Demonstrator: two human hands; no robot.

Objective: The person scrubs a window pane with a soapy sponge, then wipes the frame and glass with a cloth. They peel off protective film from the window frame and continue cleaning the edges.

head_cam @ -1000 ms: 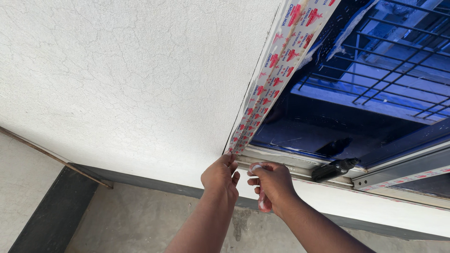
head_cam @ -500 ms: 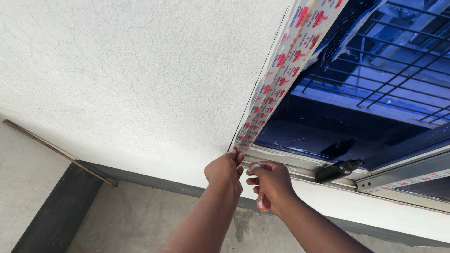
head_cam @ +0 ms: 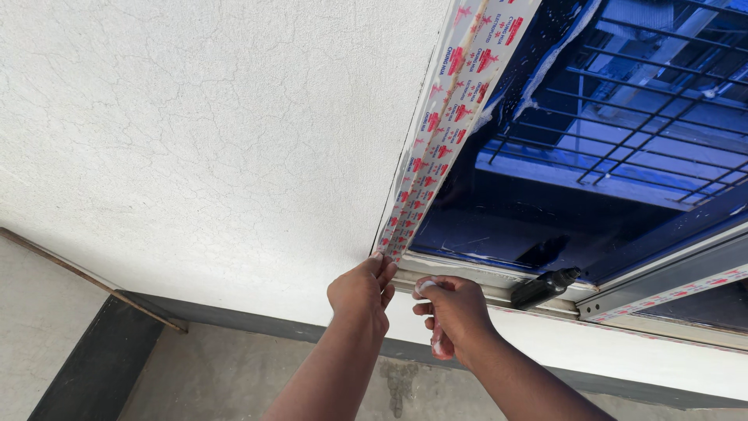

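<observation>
My left hand (head_cam: 363, 289) pinches the bottom end of the white protective film strip with red and blue printing (head_cam: 440, 129), which runs up the left upright of the window frame. My right hand (head_cam: 454, 312) is closed beside it, just under the bottom rail of the frame (head_cam: 483, 282); something small and white shows between its fingers, though I cannot tell what it is. The two hands are close together at the frame's lower left corner.
A rough white plastered wall (head_cam: 202, 148) fills the left. Blue-tinted glass (head_cam: 561, 156) shows metal bars behind it. A black handle (head_cam: 545, 288) lies on the bottom rail. A second printed strip (head_cam: 670, 292) runs along a rail at right. Below are a dark skirting band (head_cam: 93, 359) and a thin rod (head_cam: 86, 277).
The view has shifted slightly. Both hands stay at the frame's lower left corner, the left fingers still on the strip's end.
</observation>
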